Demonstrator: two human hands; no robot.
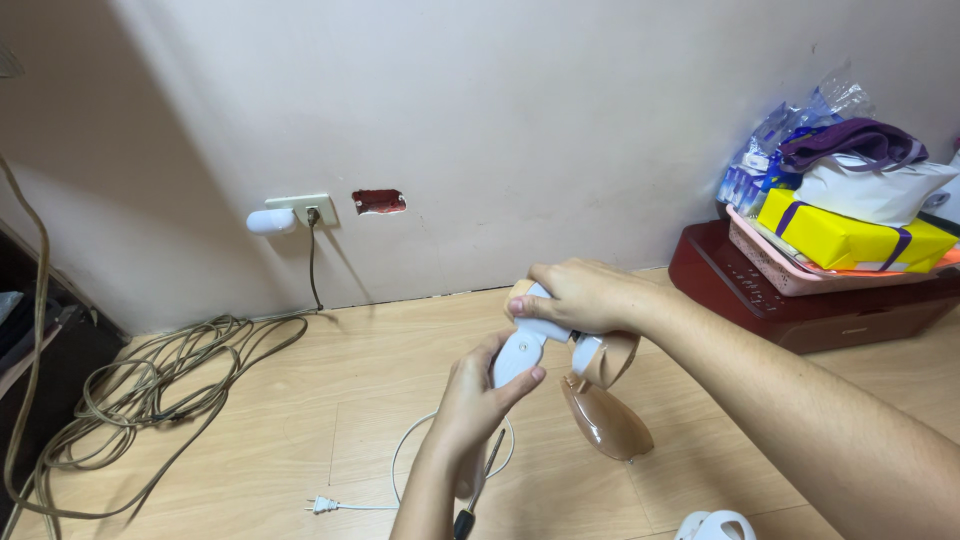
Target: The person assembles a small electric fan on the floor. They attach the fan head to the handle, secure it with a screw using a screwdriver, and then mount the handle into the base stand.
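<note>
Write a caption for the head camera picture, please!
Two hands, left and right, grip a small appliance above a wooden floor.

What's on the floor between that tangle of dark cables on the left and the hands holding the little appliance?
In the head view, mostly bare wooden floor; close to the left hand, a thin white cord loops and ends in an unplugged plug.

Pale plaster wall (520,110) with socket (302,208), light wooden floor (300,400).

Centre: left hand (475,395) and right hand (580,295) grip a white and tan hair dryer (560,350) above the wooden floor (300,400). 6 o'clock: white plug cord (360,505), screwdriver (475,495). 9 o'clock: coiled cable (140,390). 10 o'clock: wall socket (300,208). 2 o'clock: red box (800,295) bearing a pink basket (770,265) and a yellow package (845,238).
</note>
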